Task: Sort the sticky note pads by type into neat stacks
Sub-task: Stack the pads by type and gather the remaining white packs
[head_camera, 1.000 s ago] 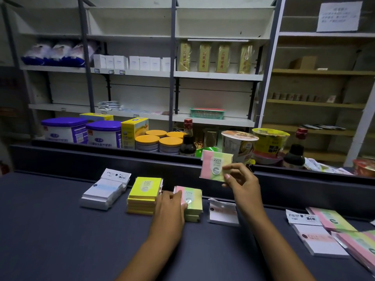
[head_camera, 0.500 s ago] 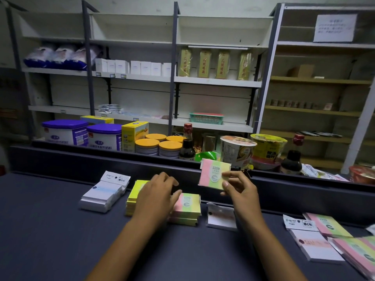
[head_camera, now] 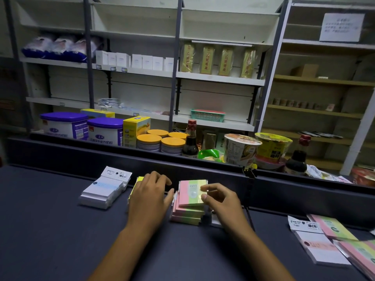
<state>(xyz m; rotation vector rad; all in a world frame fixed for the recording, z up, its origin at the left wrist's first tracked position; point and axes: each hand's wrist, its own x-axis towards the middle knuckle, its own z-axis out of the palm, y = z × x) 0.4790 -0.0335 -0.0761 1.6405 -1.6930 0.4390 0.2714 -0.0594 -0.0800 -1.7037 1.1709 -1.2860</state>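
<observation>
A pink-and-green sticky note pad (head_camera: pixel 189 192) lies on top of the pink-and-green stack (head_camera: pixel 187 217) at the middle of the dark counter. My right hand (head_camera: pixel 220 201) pinches its right edge. My left hand (head_camera: pixel 150 196) lies flat over the yellow pad stack (head_camera: pixel 135 186), thumb against the pink-and-green stack's left side. A white pad stack (head_camera: pixel 103 192) stands further left. A white pad is partly hidden under my right hand.
Loose pads lie at the right: a white one (head_camera: pixel 319 248) and pink-and-green ones (head_camera: pixel 332 228). A raised dark ledge (head_camera: pixel 121 157) runs behind the stacks, with tubs, tins, bottles and noodle bowls beyond it. Shelving fills the back wall.
My right hand has brought the pink-and-green pad down from above the ledge onto its stack. My left hand moved from that stack onto the yellow stack.
</observation>
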